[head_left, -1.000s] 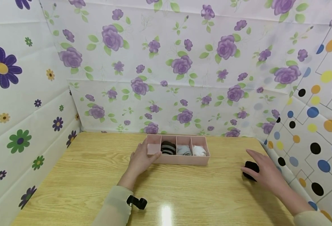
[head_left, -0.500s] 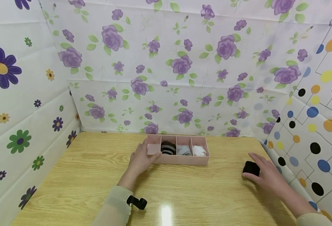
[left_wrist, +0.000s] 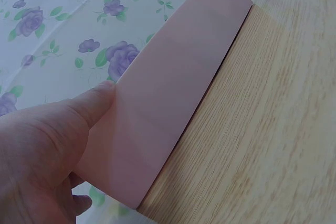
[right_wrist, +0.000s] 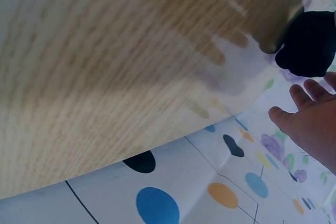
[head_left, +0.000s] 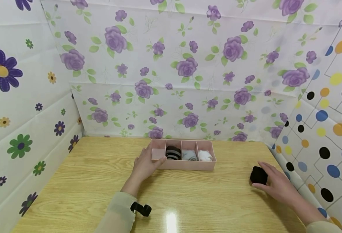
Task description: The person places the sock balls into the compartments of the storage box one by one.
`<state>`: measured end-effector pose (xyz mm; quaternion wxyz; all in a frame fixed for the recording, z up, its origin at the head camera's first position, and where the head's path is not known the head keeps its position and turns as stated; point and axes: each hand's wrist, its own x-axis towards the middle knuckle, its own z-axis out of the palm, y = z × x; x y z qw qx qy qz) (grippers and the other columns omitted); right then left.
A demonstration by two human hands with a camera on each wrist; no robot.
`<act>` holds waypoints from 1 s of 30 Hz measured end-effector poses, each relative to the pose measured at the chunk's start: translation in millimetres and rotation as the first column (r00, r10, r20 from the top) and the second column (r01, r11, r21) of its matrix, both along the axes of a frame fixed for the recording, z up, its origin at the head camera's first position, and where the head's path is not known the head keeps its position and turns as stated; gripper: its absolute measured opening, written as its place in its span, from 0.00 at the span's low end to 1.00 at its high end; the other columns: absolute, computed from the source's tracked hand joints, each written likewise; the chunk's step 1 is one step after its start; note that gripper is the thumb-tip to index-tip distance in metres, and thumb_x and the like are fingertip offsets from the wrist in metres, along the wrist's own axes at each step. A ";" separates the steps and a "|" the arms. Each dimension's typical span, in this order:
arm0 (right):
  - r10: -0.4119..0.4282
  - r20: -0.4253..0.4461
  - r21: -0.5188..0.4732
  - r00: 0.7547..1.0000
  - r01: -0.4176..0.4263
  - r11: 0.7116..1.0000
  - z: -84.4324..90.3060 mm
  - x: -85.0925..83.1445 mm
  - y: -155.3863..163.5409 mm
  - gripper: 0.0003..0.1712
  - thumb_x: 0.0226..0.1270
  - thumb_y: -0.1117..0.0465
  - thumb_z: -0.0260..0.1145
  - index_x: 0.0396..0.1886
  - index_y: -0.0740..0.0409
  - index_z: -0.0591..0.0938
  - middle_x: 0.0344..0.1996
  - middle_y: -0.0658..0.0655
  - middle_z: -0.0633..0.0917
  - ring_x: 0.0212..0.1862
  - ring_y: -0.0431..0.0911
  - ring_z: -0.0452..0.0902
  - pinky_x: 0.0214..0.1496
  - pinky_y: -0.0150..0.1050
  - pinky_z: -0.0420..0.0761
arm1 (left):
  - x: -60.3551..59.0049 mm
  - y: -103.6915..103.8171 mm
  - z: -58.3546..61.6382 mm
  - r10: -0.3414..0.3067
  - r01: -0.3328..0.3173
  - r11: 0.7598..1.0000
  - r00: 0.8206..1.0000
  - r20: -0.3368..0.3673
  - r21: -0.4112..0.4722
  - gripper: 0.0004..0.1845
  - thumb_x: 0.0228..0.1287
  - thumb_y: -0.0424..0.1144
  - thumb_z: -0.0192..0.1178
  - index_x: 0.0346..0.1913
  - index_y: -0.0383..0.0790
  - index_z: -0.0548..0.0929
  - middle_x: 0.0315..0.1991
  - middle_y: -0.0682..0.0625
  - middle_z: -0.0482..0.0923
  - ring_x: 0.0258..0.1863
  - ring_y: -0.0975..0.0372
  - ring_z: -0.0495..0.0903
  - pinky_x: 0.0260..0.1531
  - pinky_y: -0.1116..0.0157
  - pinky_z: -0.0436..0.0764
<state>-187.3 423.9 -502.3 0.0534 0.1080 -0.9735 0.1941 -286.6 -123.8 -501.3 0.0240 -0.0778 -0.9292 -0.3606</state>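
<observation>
My left hand (head_left: 145, 164) holds the left end of a long pink divided box (head_left: 185, 165), thumb on its front rim. The left wrist view shows the thumb (left_wrist: 97, 100) against the pink box (left_wrist: 157, 90); the other fingers are mostly hidden behind its end. At the right of the table lies a small black bundle (head_left: 259, 175), like a rolled sock. My right hand (head_left: 281, 187) is just right of it, with thumb and fingers spread around its near side. In the right wrist view, a gap shows between those fingers (right_wrist: 299, 98) and the black bundle (right_wrist: 308, 43).
Inside the box sit a black-and-grey striped roll (head_left: 173, 152), a light grey one (head_left: 190, 155) and a white one (head_left: 205, 155), each in its own compartment. The leftmost compartment shows its pink floor. Patterned cloth walls (head_left: 188, 97) border the wooden table (head_left: 205, 197).
The right hand has drawn slightly right and toward me, its thumb slipping from across the black bundle to below it, so more of the bundle shows. The left hand and box have stayed still.
</observation>
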 end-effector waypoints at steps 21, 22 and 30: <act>-0.056 0.059 0.040 0.997 0.054 0.998 -6.1 -1.1 3.2 0.62 0.71 0.34 0.76 0.87 0.68 0.61 0.76 0.81 0.70 0.68 0.80 0.73 0.58 0.75 0.79 | 0.3 -0.5 -0.2 0.003 -0.003 1.000 1.000 -0.012 -0.005 0.60 0.75 0.67 0.67 0.92 0.40 0.44 0.87 0.36 0.56 0.88 0.38 0.48 0.79 0.25 0.46; -0.056 0.058 0.039 0.997 0.054 0.998 -6.3 -1.4 3.3 0.61 0.72 0.34 0.76 0.87 0.68 0.62 0.76 0.81 0.70 0.68 0.80 0.73 0.58 0.75 0.79 | 0.4 -0.4 -0.1 0.003 -0.003 1.000 1.000 -0.012 -0.004 0.60 0.75 0.67 0.67 0.92 0.40 0.44 0.87 0.36 0.56 0.88 0.38 0.48 0.79 0.25 0.46; -0.073 0.065 0.046 0.995 0.070 0.996 -7.3 -2.7 3.4 0.59 0.73 0.35 0.76 0.85 0.69 0.65 0.75 0.81 0.72 0.68 0.79 0.74 0.58 0.74 0.80 | 0.0 0.0 -0.7 0.002 -0.002 1.000 1.000 -0.016 -0.003 0.60 0.75 0.68 0.67 0.91 0.38 0.47 0.87 0.36 0.56 0.88 0.38 0.48 0.79 0.25 0.47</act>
